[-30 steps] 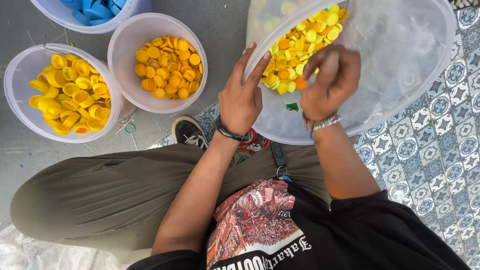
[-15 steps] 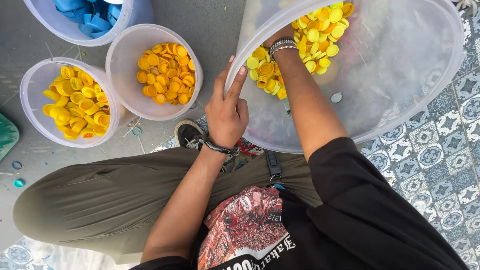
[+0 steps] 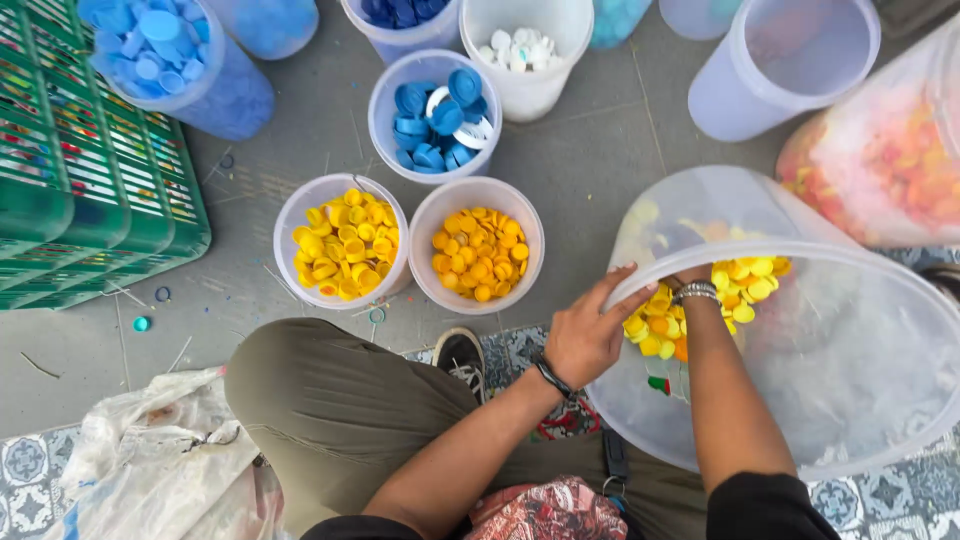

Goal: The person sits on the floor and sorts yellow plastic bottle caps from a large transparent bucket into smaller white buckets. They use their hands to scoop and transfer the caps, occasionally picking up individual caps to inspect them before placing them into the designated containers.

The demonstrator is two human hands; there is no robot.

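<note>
Your left hand (image 3: 585, 335) grips the tub (image 3: 850, 400) rim; your right hand (image 3: 690, 280) reaches among its caps (image 3: 745, 285), grasp hidden. Two buckets (image 3: 345, 245) are part-filled; many caps remain.

Right hand (image 3: 690, 272) hidden (behind tub rim (image 3: 760, 255)).

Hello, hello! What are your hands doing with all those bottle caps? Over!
Left hand gripping rim of big clear tub. Right hand reaching inside, hidden behind rim, wrist among yellow caps. Sorted yellow bucket and orange bucket beside knee. Nothing blocking.
</note>
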